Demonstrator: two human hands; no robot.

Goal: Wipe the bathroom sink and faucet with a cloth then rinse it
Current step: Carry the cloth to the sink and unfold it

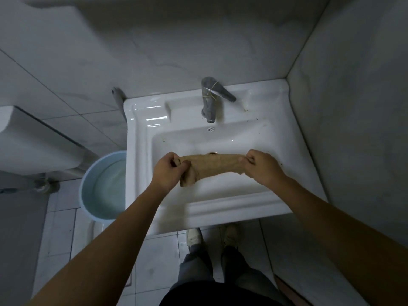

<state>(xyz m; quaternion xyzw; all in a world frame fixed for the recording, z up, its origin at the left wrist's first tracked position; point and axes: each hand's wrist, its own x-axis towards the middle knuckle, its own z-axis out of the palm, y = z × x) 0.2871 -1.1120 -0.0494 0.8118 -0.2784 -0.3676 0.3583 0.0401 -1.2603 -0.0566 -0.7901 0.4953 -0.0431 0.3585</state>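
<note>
A tan cloth (pixel 213 166) is stretched between both hands above the basin of the white sink (pixel 223 208). My left hand (pixel 169 171) grips its left end, where a fold hangs down. My right hand (pixel 262 165) pinches its right end. The cloth hides most of the brass drain (pixel 212 153). Behind the basin, the chrome faucet (pixel 209 102) stands on the sink's back ledge, with a thin string tied around it and its lever pointing right. No water runs from the spout. Small dark specks lie on the sink's right rim.
A light blue bucket (pixel 87 195) holding water stands on the floor left of the sink. A white toilet tank (pixel 33 140) is at far left. Tiled walls close in behind and to the right. My feet (pixel 194 236) stand under the sink's front edge.
</note>
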